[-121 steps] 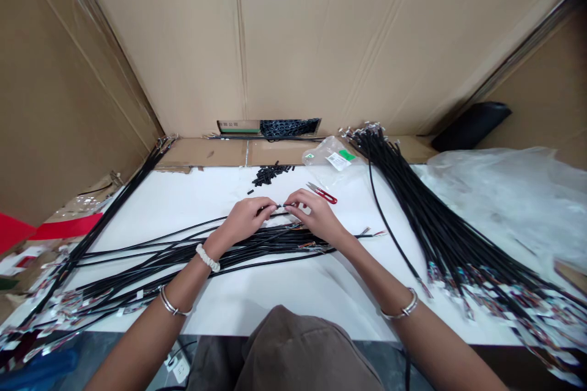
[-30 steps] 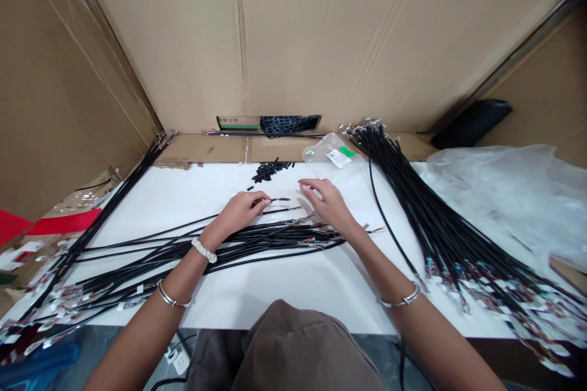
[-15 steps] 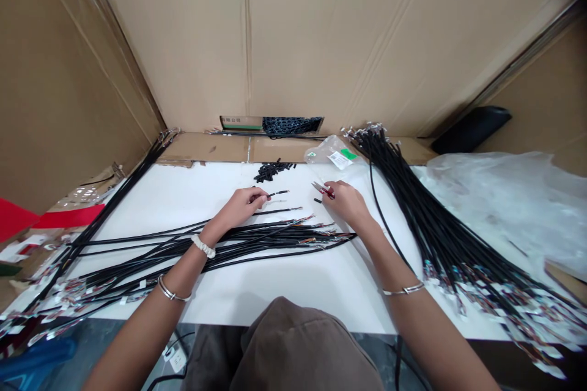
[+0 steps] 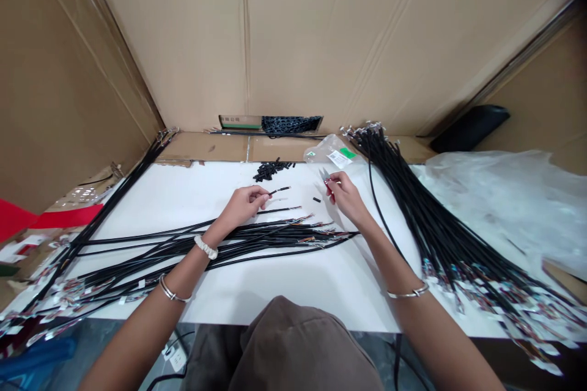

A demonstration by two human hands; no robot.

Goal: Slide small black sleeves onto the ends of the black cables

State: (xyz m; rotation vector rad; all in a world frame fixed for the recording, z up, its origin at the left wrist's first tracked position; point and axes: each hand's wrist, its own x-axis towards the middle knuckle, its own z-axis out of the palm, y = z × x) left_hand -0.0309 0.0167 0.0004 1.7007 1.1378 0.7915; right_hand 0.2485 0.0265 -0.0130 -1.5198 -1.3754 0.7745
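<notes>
1. Left hand [image 4: 245, 206] – clenched on a black cable [image 4: 279, 191], its end left free beyond the fingers.
2. Right hand [image 4: 345, 194] – grasping red-handled snips [image 4: 329, 186], the blades left clear of the fingertips.
3. Short black tube [image 4: 316, 200] – lying on the white table [image 4: 293, 293], just beside the right hand.
4. Pile of black tubes [image 4: 273, 171] – placed beyond the 2 hands, within easy reach.
5. Loose cables [image 4: 275, 238] – spread nearer the person; a thick cable bundle [image 4: 440, 226] lies to the right.

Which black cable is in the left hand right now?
The black cable pinched in the left hand: its tip sticks out clear, while the others lie loose on the table.
</notes>
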